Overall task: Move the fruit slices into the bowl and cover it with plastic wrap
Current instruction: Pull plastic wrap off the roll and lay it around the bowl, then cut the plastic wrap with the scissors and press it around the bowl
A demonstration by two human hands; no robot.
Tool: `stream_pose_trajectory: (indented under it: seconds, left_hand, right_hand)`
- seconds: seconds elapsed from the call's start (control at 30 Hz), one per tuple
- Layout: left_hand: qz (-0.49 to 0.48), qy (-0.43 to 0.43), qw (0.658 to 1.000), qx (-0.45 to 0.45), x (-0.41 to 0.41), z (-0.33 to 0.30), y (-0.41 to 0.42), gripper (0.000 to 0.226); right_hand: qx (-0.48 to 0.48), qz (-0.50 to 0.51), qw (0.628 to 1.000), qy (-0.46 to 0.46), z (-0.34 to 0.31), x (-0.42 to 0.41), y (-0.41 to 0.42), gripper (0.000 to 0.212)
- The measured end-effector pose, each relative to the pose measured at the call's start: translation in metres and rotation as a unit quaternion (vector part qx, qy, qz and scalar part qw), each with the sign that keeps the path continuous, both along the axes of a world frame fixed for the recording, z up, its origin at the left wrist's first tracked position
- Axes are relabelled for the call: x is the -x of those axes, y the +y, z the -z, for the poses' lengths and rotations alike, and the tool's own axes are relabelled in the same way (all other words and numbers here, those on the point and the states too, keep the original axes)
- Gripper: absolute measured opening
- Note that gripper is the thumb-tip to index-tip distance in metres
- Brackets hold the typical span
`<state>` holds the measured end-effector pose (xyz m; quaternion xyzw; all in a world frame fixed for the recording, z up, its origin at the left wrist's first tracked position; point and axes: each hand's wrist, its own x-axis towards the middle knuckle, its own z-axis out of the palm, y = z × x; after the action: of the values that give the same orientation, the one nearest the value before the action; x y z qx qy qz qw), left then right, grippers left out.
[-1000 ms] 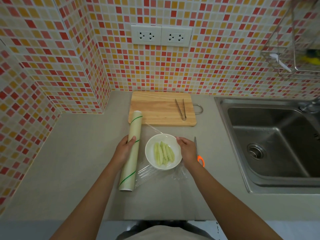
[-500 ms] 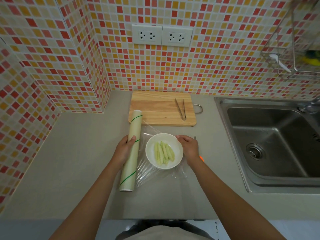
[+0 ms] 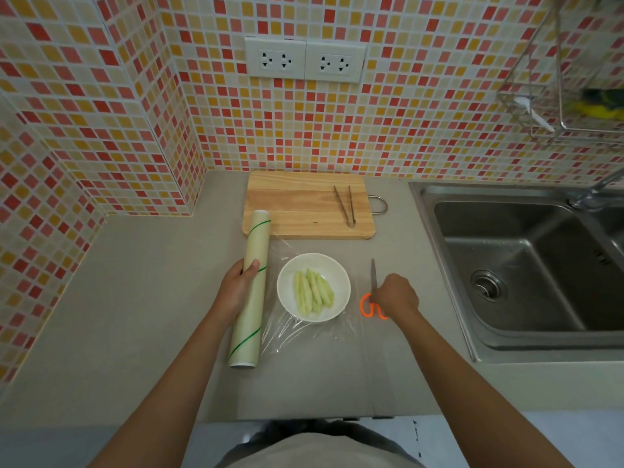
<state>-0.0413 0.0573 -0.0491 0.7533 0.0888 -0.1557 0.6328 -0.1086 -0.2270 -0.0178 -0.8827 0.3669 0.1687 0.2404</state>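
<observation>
A white bowl (image 3: 314, 288) holding several pale green fruit slices (image 3: 313, 291) stands on the counter, on a sheet of clear plastic wrap (image 3: 304, 334) pulled out from the roll. The plastic wrap roll (image 3: 250, 288) lies lengthwise left of the bowl, and my left hand (image 3: 238, 289) grips its middle. Right of the bowl lie scissors (image 3: 373, 292) with orange handles. My right hand (image 3: 398, 296) rests on those handles, fingers curled over them; whether they are lifted off the counter I cannot tell.
A wooden cutting board (image 3: 307, 205) with metal tongs (image 3: 345, 206) on it lies behind the bowl against the tiled wall. A steel sink (image 3: 526, 265) fills the right side. A wire rack (image 3: 574, 79) hangs at upper right.
My right hand left the bowl's right rim and moved right onto the scissors' handles. The left hand and the roll stayed put.
</observation>
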Motion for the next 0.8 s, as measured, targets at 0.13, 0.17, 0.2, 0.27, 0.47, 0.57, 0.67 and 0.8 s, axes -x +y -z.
stream_pose_trajectory:
  seconds: [0.13, 0.17, 0.2, 0.27, 0.47, 0.57, 0.67, 0.8]
  left_hand:
    - [0.003, 0.004, 1.0, 0.006, 0.001, -0.001, 0.0, 0.029]
    - [0.003, 0.004, 1.0, 0.005, 0.0, -0.001, 0.0, 0.03]
    - [0.002, 0.003, 1.0, 0.004, 0.0, -0.002, -0.001, 0.03]
    - [0.001, 0.0, 1.0, 0.002, 0.0, -0.002, -0.001, 0.03]
    - [-0.003, 0.003, 1.0, 0.012, 0.001, -0.003, -0.002, 0.026]
    - [-0.001, 0.004, 1.0, 0.011, 0.002, -0.004, -0.002, 0.028]
    - [-0.004, 0.006, 1.0, 0.013, 0.003, -0.005, -0.002, 0.027]
    - [-0.01, 0.0, 1.0, -0.003, 0.002, -0.005, -0.002, 0.024]
  right_hand:
    - [0.055, -0.004, 0.998, -0.005, 0.001, 0.004, 0.007, 0.027]
    - [0.056, -0.002, 0.998, 0.002, 0.001, 0.005, 0.008, 0.029]
    - [0.052, -0.001, 0.999, 0.009, 0.001, 0.004, 0.009, 0.029]
    - [0.042, 0.004, 0.999, 0.016, -0.001, 0.005, 0.01, 0.026]
    - [-0.03, 0.07, 0.997, 0.008, -0.011, 0.005, 0.008, 0.011]
    - [-0.053, 0.087, 0.995, -0.012, -0.008, 0.005, 0.006, 0.005]
    - [-0.054, 0.093, 0.993, -0.048, -0.001, 0.006, 0.002, 0.019]
    - [-0.061, 0.098, 0.991, -0.07, 0.009, 0.006, -0.005, 0.034]
